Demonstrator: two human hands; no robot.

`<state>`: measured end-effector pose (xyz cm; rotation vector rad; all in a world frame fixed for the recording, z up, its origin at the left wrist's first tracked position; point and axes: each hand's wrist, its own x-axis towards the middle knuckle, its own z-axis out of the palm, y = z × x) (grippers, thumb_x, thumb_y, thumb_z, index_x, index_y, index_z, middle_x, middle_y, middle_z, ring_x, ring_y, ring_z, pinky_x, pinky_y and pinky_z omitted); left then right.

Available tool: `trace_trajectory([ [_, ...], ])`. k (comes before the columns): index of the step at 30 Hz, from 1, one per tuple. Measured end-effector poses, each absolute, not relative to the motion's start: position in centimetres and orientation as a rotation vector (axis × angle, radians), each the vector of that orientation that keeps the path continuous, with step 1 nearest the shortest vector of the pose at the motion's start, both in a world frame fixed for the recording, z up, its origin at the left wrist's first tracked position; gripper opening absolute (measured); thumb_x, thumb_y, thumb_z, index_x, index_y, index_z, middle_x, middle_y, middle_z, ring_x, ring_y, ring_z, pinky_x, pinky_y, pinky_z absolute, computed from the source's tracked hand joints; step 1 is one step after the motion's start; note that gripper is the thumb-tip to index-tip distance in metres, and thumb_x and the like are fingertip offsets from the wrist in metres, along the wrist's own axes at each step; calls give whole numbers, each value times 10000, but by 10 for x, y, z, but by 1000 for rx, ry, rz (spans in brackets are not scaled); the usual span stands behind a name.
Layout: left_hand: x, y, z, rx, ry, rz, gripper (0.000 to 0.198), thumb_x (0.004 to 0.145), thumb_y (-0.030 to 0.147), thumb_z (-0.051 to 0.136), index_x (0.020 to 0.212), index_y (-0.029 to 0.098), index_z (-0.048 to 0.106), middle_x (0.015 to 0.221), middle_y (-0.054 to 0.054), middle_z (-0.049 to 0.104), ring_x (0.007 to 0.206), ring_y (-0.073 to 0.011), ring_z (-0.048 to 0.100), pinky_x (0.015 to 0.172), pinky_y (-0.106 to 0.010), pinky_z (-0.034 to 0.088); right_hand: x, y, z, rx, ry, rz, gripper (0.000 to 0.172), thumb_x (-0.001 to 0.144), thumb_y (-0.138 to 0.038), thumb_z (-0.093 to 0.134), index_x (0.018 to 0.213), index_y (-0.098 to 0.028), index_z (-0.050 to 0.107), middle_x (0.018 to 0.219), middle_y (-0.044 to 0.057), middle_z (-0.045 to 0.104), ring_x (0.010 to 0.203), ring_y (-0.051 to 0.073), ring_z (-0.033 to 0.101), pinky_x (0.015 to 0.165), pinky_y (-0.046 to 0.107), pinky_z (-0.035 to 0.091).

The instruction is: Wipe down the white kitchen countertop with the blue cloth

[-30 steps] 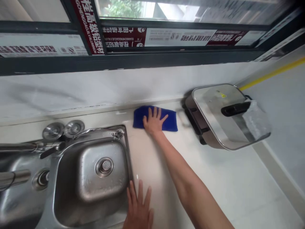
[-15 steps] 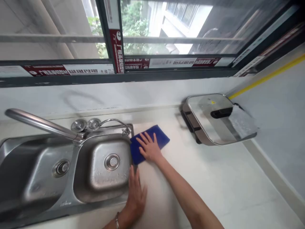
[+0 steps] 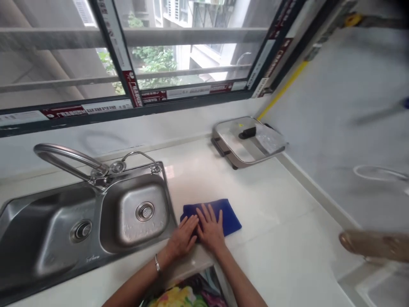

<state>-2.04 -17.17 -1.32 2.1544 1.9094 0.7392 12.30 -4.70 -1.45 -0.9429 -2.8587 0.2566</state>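
A folded blue cloth (image 3: pixel 228 215) lies on the white counter (image 3: pixel 271 213), just right of the steel double sink (image 3: pixel 96 221). My right hand (image 3: pixel 210 228) presses flat on the cloth, fingers spread. My left hand (image 3: pixel 183 238) lies flat beside it, fingers reaching onto the cloth's left edge. A thin bracelet circles my left wrist.
A curved tap (image 3: pixel 68 160) stands behind the sink. A lidded electric pan (image 3: pixel 247 140) sits in the far right corner under the window. A blurred brown object (image 3: pixel 373 245) shows at the right edge. The counter's front edge runs below my wrists.
The cloth has been drawn back from the wall toward the counter's front edge under my right hand. My left hand has moved off the sink rim onto the cloth. The view has pulled back.
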Motion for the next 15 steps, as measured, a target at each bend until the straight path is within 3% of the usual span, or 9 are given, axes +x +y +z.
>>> trace_trajectory([
  [7, 34, -165, -9, 2331, 1650, 578, 648, 966, 235, 481, 1573, 139, 276, 1628, -162, 338, 1545, -239, 229, 1247, -502, 296, 202, -75, -12, -1259, -2700, 185, 613, 967, -357, 420, 1566, -295, 306, 1645, 68, 301, 1535, 320, 212, 1218, 697, 53],
  [15, 67, -140, 0, 2522, 1228, 482, 616, 930, 242, 551, 1527, 234, 399, 1624, -101, 368, 1529, -217, 280, 1252, -471, 292, 269, -106, -13, -1522, -2505, 165, 648, 957, -317, 420, 1583, -268, 259, 1641, 85, 307, 1535, 330, 217, 1213, 708, 89],
])
